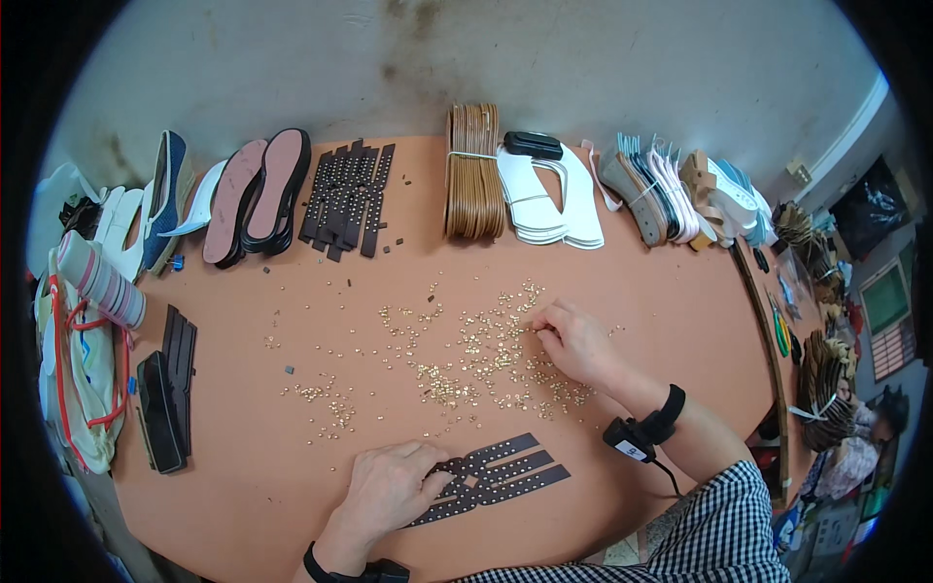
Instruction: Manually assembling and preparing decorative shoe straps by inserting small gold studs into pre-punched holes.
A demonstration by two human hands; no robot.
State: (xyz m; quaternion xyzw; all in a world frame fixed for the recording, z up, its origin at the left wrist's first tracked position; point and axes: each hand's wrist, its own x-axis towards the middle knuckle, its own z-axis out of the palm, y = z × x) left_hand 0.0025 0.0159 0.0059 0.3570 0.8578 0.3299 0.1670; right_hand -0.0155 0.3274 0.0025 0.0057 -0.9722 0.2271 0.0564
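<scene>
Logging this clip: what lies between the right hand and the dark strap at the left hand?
Small gold studs, scattered on the table, as the head view shows.

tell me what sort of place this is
Probably a shoemaking workshop, judging by the black soles with pink tops, the loose gold studs scattered about, and the dark studded straps under the left hand.
</scene>
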